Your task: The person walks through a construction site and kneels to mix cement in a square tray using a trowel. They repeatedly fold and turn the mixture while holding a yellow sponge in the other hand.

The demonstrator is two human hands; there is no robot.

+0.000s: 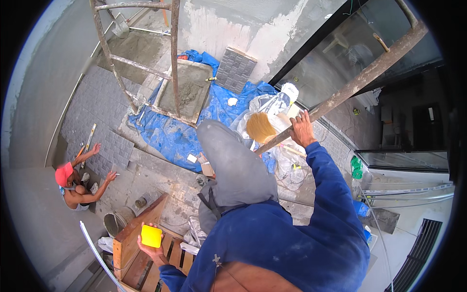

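My left hand (151, 242) is at the lower left, above a slatted wooden crate (126, 246), its fingers closed around a flat, square yellow object (151, 236) whose kind I cannot tell. To the right, my right hand (303, 129) grips a rusty, paint-stained metal scaffold pole (359, 80) that runs up to the upper right. Beside that hand lies a straw broom head (260, 127) on plastic sacks. My bent knee, in grey trousers, is between the hands, over a blue tarpaulin (160, 131).
A co-worker in a red cap (64, 174) squats at the left by dark paving tiles (116, 144) and a spirit level (91, 135). A scaffold frame (175, 54) stands before a mortar trough (186, 89). Near the crate is a bucket (116, 221); a glass door (328, 54) is at the right.
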